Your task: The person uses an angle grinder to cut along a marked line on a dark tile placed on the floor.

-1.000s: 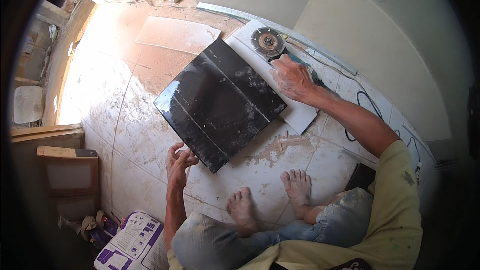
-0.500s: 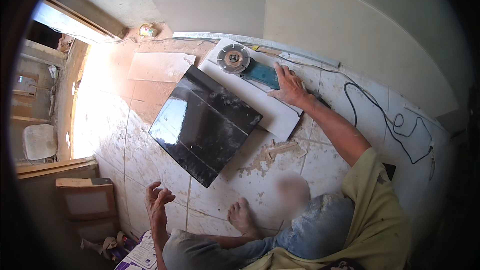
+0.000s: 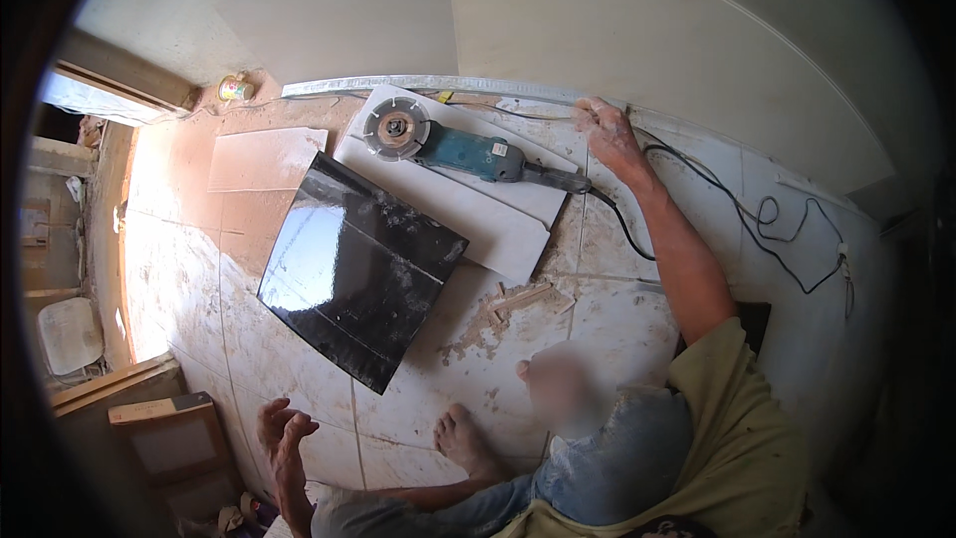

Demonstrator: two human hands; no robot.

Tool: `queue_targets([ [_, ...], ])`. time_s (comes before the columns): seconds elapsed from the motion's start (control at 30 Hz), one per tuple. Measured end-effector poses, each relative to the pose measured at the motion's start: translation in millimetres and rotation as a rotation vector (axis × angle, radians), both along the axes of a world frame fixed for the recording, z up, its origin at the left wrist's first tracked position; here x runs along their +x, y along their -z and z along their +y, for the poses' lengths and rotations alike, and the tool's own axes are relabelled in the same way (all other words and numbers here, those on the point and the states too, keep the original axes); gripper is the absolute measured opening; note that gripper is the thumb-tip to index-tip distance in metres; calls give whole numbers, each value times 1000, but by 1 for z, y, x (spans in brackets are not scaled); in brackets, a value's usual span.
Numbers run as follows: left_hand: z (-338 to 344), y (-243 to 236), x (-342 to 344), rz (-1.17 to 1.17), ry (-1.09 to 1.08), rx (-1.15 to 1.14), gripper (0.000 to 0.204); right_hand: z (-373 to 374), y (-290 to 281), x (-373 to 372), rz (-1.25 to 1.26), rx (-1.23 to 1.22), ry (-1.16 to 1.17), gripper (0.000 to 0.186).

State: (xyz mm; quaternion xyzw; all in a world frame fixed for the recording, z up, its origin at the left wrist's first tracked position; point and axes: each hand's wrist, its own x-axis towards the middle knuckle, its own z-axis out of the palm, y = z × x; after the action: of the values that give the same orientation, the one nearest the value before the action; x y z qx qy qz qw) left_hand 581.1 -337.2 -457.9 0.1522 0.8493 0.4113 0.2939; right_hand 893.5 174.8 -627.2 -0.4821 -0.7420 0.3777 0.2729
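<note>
Head view, looking down at a person seated on a dusty tiled floor beside a pale wall.

The right hand reaches far forward and rests on the floor near the foot of the wall, fingers spread and closed on nothing. Just to its left lies an angle grinder with a teal body and a round disc, flat on a white tile. The grinder's handle end points toward the hand, near it but not touching. A black cord runs from the grinder under the forearm and loops away to the right along the wall.

A glossy black tile lies in front of the person's bare feet, one corner overlapping the white tile. It sits well apart from both hands.

The left hand hovers low at the left, fingers loosely curled, holding nothing, near the black tile's closest edge.

Bare floor lies between the black tile and the feet, and to the left toward a sunlit doorway. A wooden box stands at the lower left. A thin grey strip lines the base of the wall.
</note>
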Motion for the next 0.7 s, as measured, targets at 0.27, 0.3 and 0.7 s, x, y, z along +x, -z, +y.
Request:
queue_targets([
  [0.27, 5, -20, 8, -48, 56, -39, 44, -36, 8, -26, -145, 192, -138, 36],
  [0.3, 1, -22, 11, -40, 45, -30, 46, -55, 4, -45, -211, 207, -181, 45],
  [0.7, 19, -68, 10, 118, 536, -264, 38, -77, 21, -130, -590, 396, -363, 92],
])
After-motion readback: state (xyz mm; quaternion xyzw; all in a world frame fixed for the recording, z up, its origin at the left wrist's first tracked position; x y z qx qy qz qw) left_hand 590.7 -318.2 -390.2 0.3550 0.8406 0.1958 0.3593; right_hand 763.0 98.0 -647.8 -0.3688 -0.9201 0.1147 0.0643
